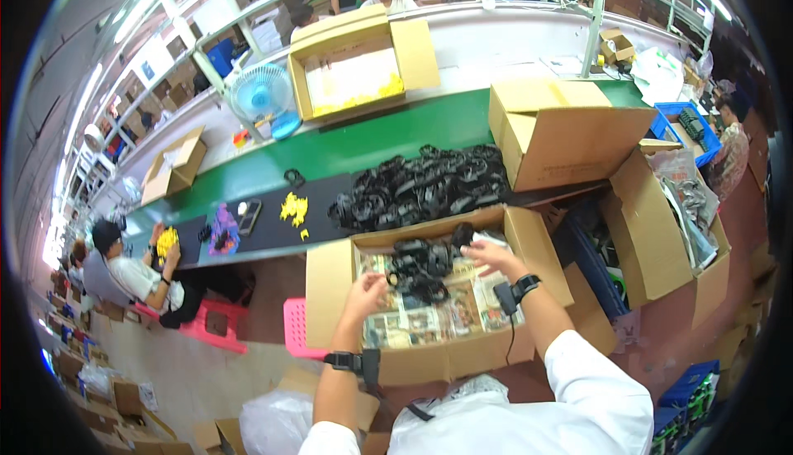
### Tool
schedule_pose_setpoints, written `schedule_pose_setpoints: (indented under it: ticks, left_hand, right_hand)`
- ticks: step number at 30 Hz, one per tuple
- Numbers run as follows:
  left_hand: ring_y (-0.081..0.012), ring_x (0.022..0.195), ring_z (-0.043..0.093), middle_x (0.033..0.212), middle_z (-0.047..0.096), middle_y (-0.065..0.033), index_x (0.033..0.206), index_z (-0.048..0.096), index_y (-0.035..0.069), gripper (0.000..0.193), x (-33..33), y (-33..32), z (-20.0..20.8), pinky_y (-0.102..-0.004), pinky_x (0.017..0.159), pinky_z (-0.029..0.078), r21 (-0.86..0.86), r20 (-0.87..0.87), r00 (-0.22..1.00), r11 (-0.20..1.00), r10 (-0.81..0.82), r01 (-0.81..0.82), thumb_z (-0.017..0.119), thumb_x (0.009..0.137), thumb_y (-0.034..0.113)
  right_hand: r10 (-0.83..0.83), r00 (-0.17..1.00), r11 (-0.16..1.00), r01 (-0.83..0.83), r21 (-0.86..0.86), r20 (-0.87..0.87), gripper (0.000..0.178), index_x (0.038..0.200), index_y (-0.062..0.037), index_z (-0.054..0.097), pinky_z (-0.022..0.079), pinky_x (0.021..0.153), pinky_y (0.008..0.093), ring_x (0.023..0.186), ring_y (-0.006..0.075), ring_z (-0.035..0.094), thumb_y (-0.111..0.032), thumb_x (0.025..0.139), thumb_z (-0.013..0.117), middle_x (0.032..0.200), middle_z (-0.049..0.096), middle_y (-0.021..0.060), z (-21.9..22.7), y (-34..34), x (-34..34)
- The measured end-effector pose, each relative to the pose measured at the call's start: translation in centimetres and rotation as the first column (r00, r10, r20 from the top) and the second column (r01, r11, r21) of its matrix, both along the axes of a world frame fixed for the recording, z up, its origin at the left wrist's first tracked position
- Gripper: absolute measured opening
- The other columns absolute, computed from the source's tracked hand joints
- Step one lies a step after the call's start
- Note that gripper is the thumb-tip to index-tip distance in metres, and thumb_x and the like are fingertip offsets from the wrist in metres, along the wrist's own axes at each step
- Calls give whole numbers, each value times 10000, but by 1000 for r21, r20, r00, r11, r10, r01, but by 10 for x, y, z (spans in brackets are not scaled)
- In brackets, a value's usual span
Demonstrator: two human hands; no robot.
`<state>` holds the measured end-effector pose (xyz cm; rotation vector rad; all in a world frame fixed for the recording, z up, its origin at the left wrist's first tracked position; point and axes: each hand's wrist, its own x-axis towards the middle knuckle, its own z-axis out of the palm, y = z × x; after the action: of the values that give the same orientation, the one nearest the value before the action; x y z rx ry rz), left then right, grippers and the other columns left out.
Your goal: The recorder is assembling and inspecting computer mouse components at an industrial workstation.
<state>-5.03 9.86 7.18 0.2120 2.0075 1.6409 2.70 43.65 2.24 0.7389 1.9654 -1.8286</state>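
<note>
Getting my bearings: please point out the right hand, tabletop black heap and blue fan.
Right hand (494,258), head view: middle of the hand.
Black heap (425,188), head view: its middle.
Blue fan (261,92), head view: round grille.

So the black strappy pieces (423,269) were in one loose, tangled clump, roughly mid-box and toward the back, lying on colourful printed stuff (467,315). They looked thin and loopy, kinda shiny in spots, and way too jumbled to tell one from the next. One darker lump (462,234) stuck out at the clump's back right. The cardboard box (454,362) around them was plain brown, open on top, side flaps spread outward.
</note>
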Motion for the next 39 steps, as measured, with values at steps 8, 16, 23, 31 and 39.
schedule_pose_setpoints:
  ticks: [8, 16, 23, 31, 39]
  left_hand:
    - [-371, 1191, 507, 1273, 515, -269, 1307, 413, -49, 946, -35, 50, -96, -424, 989, 414, -599, -99, 981, 797, -168, 76, 804, 641, 498]
    - [-508, 1357, 136, 1450, 132, -357, 1487, 42, 40, 1395, -43, 55, -168, -517, 1113, 192, -697, -63, 949, 694, -308, 179, 849, 493, 594]
    - [-429, 1170, 478, 1287, 434, -316, 1445, 140, -34, 1251, -70, 62, -178, -431, 981, 420, -425, -131, 976, 900, -173, 102, 906, 529, 339]
    - [-338, 1167, 512, 1320, 441, -196, 1479, 54, 63, 1048, -76, 49, -176, -465, 826, 534, 80, 454, 882, 992, -125, 100, 778, 729, 166]
    - [-310, 1086, 571, 1296, 456, -152, 1458, 125, 181, 832, -83, 34, -142, -463, 713, 578, 272, 661, 729, 962, -178, -12, 664, 825, 151]
  right_hand:
    - [-313, 946, 772, 302, 559, -80, 1209, 1459, -17, 179, 237, 1104, 477, 1356, 455, 241, -667, 607, 739, 1447, 238, 328, -102, -38, -60]
    - [164, 931, 678, 133, 723, -326, 1182, 1462, -53, 210, 275, 1069, 510, 1254, 468, 314, -574, 584, 806, 1363, 307, 257, -94, -95, -70]
    - [-125, 984, 851, 171, 497, -124, 1151, 1432, -17, 261, 340, 1057, 442, 1260, 426, 398, -510, 569, 841, 1362, 384, 266, -107, -105, -88]
    - [-121, 958, 871, 227, 435, -258, 853, 1353, -70, 425, 373, 1034, 402, 1238, 354, 446, -295, 638, 831, 1309, 459, 215, -86, -143, -85]
    - [-82, 963, 822, 211, 529, -257, 692, 1311, -97, 485, 400, 1000, 393, 1165, 355, 484, -190, 693, 782, 1230, 483, 195, -26, -182, -111]
